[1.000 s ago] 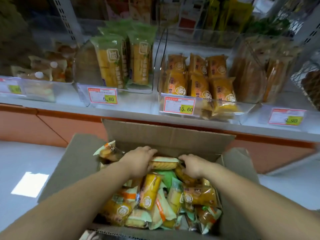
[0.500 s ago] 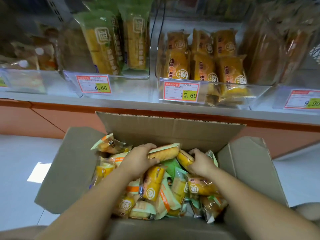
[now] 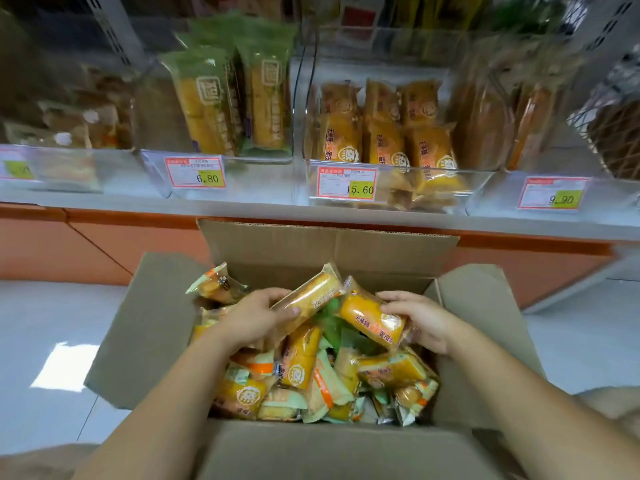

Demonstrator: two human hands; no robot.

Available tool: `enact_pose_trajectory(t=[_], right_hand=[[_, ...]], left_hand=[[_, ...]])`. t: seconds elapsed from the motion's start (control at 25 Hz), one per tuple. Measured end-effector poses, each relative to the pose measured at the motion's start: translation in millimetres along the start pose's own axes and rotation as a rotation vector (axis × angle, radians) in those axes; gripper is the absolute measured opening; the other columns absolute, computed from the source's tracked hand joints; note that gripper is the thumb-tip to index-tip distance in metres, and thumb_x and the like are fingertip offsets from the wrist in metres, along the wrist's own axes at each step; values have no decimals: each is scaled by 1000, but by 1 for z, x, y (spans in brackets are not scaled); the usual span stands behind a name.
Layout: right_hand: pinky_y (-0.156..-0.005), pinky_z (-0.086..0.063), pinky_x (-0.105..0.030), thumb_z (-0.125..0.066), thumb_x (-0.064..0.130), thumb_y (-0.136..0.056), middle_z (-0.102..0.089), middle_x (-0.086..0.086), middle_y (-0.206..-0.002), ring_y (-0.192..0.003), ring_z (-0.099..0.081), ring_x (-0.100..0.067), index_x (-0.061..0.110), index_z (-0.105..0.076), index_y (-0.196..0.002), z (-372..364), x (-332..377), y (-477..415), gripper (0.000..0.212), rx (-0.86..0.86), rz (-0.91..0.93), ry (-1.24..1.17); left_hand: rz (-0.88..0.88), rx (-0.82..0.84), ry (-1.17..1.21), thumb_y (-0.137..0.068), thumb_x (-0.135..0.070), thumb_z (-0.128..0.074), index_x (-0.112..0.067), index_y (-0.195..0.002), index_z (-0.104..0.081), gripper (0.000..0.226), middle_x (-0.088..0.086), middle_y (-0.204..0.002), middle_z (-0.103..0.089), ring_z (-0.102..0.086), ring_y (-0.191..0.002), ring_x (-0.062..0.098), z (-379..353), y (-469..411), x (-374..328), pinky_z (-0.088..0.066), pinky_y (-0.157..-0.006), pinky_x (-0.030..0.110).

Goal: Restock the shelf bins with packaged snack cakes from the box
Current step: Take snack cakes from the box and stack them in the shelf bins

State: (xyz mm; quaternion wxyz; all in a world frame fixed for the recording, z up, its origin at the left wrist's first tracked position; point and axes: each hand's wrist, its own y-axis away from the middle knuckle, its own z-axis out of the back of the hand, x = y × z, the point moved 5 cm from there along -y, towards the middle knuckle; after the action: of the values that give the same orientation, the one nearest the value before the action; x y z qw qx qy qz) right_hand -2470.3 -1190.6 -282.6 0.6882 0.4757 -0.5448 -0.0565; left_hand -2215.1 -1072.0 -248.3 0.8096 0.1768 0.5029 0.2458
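An open cardboard box sits on the floor below the shelf, filled with several wrapped snack cakes. My left hand grips a long pale cake packet, tilted up to the right above the pile. My right hand holds an orange cake packet by its right end, lifted just over the heap. On the shelf above, a clear bin with a 15.60 tag holds matching orange packets.
A clear bin tagged 6.80 holds tall green-topped cake packs. More bins stand at far left and right. The shelf edge runs above an orange base panel. White floor tiles lie either side of the box.
Both hands have lifted their packets up out of the pile; the pale packet now tilts upward and the orange packet has come into full view. The view has tilted back up.
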Motion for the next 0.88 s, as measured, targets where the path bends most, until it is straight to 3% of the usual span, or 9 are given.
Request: enact_pose_trajectory(t=[0.12,0.2,0.28,0.32,0.44,0.52,0.64,0.72,0.88], right_hand=[[-62,-56,-33,-61,11,-90,-71,-10,-105,-82,-69,-23,16,-63,-121,3,4,8,32,-45,37,36],[-74,-57,-38,-66,15,-87,-73,-8,-104,-89,-70,-24,18,-64,-121,9,6,13,34,-119,66,144],[-74,-56,-38,-66,17,-87,-73,-7,-101,-88,-70,-24,18,-65,-119,13,7,20,32,-158,63,218],[-71,-56,-37,-65,17,-88,-73,-8,-100,-86,-69,-23,18,-66,-118,14,8,24,30,-173,58,225],[-75,-55,-40,-64,16,-88,-72,-9,-101,-88,-68,-24,18,-65,-115,21,15,36,26,-239,68,258],[-68,-55,-33,-64,17,-89,-71,-8,-103,-87,-69,-23,20,-62,-117,26,18,43,28,-263,71,297],[-62,-51,-28,-64,16,-90,-69,-8,-107,-86,-69,-21,21,-55,-125,35,15,51,37,-307,67,307],[-64,-52,-29,-64,16,-90,-68,-9,-112,-91,-68,-24,19,-54,-131,44,10,55,43,-325,56,282],[-64,-48,-29,-61,11,-92,-67,-10,-111,-85,-65,-22,17,-49,-136,52,6,56,46,-265,11,89]], left_hand=[[-58,-50,-73,-88,-43,-66,-32,-124,-59,38,-2,-113,-71,-70,-93,22,-5,-2,-3,-56,-83,39],[-116,-210,-426,-90,-37,-63,-29,-134,-53,46,-1,-125,-64,-60,-108,21,-11,-1,-7,-48,-93,32],[-263,-411,-757,-89,-33,-62,-26,-140,-49,53,0,-132,-57,-50,-121,24,-24,8,-19,-39,-104,33],[-344,-447,-788,-89,-31,-62,-25,-138,-51,51,0,-130,-57,-48,-120,23,-34,13,-27,-38,-104,33],[-509,-233,-639,-94,-33,-57,-25,-134,-54,41,-2,-130,-56,-46,-125,19,-81,19,-46,-37,-104,31],[-546,-13,-685,-94,-33,-58,-22,-140,-49,48,0,-140,-52,-42,-133,20,-121,13,-52,-34,-109,31],[-373,305,-667,-87,-32,-70,-15,-149,-35,73,9,-150,-42,-39,-138,27,-166,-12,-42,-33,-113,34],[-296,340,-696,-83,-35,-74,-16,-148,-37,78,11,-146,-47,-44,-133,30,-182,-29,-33,-37,-110,37],[-260,277,-467,-88,-35,-69,-16,-133,-55,51,8,-128,-61,-57,-117,25,-174,-33,-28,-43,-93,26]])
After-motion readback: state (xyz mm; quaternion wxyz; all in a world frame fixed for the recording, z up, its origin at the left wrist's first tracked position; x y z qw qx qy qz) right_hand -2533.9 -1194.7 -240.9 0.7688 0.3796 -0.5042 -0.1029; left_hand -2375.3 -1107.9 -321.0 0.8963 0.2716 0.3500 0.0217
